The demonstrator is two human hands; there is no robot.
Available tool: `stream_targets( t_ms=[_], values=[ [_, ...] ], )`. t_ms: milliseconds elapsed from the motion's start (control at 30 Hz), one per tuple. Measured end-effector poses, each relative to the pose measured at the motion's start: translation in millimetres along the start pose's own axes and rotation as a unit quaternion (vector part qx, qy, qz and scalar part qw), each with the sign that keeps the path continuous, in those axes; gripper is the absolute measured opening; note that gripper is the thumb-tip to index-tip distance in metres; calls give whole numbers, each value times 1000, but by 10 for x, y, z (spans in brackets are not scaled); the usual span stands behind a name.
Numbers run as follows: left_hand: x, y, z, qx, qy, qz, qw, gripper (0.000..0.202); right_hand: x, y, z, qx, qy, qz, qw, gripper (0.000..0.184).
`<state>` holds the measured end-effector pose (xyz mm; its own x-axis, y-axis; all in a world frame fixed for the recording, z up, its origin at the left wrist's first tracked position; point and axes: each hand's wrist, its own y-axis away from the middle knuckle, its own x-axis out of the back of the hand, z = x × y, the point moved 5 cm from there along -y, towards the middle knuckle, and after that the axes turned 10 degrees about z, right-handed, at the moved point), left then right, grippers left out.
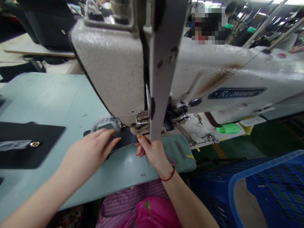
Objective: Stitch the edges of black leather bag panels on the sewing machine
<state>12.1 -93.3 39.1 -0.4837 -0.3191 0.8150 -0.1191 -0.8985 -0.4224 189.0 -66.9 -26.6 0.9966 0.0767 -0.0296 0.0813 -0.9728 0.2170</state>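
Observation:
A dark leather piece [124, 139] lies on the pale green table [59, 101] under the head of a white sewing machine [114, 69]. My left hand [91, 152] rests flat on the piece's left part, fingers stretched out. My right hand [150, 150] pinches the piece's near edge just below the presser foot [142, 118]. A red cord circles my right wrist. A bit of clear plastic [104, 122] sits by my left fingertips.
Another dark piece [26, 145] with a brass eyelet lies at the table's left. A blue plastic crate [261, 186] stands at the lower right. A green thread spool [228, 129] sits beneath the machine arm. Another person is behind the machine.

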Motion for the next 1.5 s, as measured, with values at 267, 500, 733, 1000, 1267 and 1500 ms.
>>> stream_targets(
  t_ms=[267, 500, 733, 1000, 1267, 1500],
  values=[
    [-945, 693, 341, 427, 618, -22, 660, 39, 15, 25, -55, 55, 41, 38, 997, 56],
    [-1096, 253, 260, 459, 644, 7, 612, 42, -6, 73, -69, 72, 38, 63, 995, 51],
    [-1117, 328, 97, 503, 640, -6, 580, 32, 5, 106, -32, 101, 28, 51, 993, 42],
    [-1092, 266, 143, 481, 643, -59, 593, 37, 77, 97, -24, 114, 98, 62, 987, 39],
    [-1128, 173, 112, 466, 649, -37, 600, 46, 163, 461, 296, 98, 110, 43, 988, 37],
    [-1149, 75, 75, 440, 656, -15, 613, 43, 190, 629, 850, 99, 213, 7, 972, 30]
  ],
)
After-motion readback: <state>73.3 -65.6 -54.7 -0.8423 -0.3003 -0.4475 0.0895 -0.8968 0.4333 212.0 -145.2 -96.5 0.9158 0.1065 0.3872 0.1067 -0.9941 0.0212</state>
